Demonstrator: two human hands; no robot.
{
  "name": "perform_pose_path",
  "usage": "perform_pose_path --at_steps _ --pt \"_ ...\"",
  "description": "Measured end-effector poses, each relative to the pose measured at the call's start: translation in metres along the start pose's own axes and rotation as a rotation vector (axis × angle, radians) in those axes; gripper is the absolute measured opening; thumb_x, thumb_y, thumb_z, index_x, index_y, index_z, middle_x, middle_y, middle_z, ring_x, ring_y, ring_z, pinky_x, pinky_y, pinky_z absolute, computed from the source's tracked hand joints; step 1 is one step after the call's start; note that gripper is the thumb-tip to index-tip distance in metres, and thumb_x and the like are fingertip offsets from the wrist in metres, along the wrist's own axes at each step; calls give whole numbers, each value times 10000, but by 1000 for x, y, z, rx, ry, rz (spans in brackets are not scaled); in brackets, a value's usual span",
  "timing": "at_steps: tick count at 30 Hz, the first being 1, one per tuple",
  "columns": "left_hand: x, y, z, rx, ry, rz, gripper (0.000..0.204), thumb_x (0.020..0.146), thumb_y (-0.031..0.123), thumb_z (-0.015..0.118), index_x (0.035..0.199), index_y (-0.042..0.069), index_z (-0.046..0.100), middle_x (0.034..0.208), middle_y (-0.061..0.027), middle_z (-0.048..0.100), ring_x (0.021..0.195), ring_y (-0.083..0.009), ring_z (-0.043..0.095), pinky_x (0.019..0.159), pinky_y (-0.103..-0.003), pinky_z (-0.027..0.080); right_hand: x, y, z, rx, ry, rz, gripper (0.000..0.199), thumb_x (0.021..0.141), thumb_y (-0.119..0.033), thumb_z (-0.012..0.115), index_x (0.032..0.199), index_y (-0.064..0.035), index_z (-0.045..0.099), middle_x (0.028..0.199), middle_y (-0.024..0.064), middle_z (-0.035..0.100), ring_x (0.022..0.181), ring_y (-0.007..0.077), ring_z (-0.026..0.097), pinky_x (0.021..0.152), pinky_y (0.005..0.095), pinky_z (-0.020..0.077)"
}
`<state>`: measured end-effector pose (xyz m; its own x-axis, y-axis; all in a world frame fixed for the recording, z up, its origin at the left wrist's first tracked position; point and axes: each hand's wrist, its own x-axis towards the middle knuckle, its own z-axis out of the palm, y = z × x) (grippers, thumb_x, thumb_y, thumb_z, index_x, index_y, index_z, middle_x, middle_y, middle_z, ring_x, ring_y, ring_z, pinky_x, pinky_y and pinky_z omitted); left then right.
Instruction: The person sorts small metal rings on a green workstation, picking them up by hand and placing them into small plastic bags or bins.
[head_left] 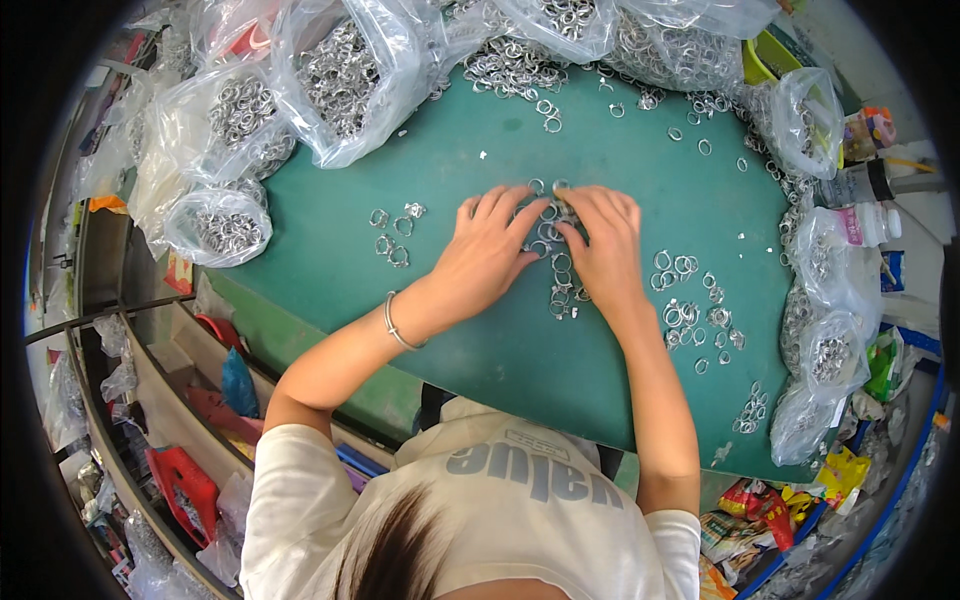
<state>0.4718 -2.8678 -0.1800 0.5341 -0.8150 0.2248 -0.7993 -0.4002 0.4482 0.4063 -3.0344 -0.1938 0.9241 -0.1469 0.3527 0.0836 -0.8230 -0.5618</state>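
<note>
Nearest us, bent over the green counter (pixel 500 370), the left hand (pixel 478 258) and right hand (pixel 607 250) face each other around small silver rings (pixel 547 232). Their curved fingers (pixel 492 204) touch the rings; we cannot tell whether any are pinched. Beyond, clear plastic bags (pixel 392 70) bulge with more.

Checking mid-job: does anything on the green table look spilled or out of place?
Possibly. Loose silver-coloured metal rings lie in front of the clear plastic bags at the green table's far edge, as if spilled. Small white scraps also dot its surface, unlike the rings.
</note>
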Motion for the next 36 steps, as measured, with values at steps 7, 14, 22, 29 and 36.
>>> perform_pose_path --at_steps 7,14,22,29,36 --pt "-5 2 -9 -173 -34 -70 391 766 49 658 1138 57 540 1172 -111 503 1079 -292 468 906 -392 363 -50 -11 -36 321 91 316 332 733 113 618 1043 -5 599 872 88 621 796 191 598 763 312 464" --pt "7 44 18 -550 -124 85 368 777 59 653 1125 29 539 1055 -127 574 907 -308 578 786 -364 482 -71 -18 -33 786 219 538 406 795 127 570 1179 8 518 908 74 615 847 133 589 795 251 472" --pt "4 35 14 -925 -36 -347 224 835 -48 555 1045 23 585 947 -71 594 850 -151 573 718 -255 467 -75 -31 -43 76 68 271 552 731 56 658 1242 -18 464 968 99 619 883 221 581 815 324 444" --pt "-3 28 5 -536 -82 -215 339 809 -61 557 1133 39 561 1097 -117 516 968 -250 552 792 -305 468 -92 -25 -42 427 142 576 419 724 111 620 1122 -7 558 838 66 617 750 154 575 628 277 459" --pt "-35 62 3 -883 -284 -132 306 774 -26 631 1069 42 590 1098 -121 517 955 -279 555 786 -333 479 -97 -56 -31 995 19 781 495 732 142 613 1188 16 466 984 98 563 801 123 590 628 243 506"
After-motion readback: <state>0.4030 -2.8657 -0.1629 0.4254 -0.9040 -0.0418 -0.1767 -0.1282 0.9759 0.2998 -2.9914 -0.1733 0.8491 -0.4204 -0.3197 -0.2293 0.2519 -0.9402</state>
